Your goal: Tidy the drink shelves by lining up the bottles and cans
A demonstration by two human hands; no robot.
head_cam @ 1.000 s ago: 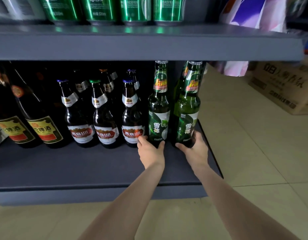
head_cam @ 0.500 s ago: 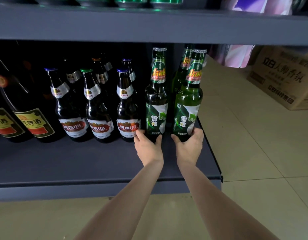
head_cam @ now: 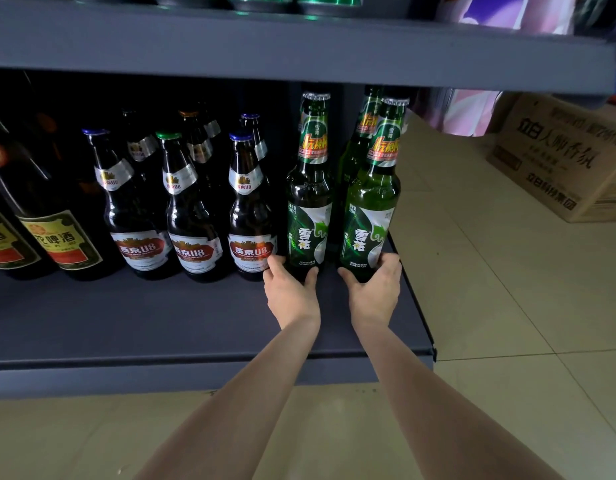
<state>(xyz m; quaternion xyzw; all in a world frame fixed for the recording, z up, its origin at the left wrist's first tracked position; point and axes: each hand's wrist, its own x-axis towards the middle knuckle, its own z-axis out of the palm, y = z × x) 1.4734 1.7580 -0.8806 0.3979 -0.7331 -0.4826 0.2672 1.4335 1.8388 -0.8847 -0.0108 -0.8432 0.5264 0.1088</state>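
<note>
Beside beige floor tiles (head_cam: 507,306), grey shelf (head_cam: 161,323) bears bottles (head_cam: 251,220).

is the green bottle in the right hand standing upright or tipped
Tipped slightly: the green bottle in the right hand leans right of its upright neighbour.
</note>
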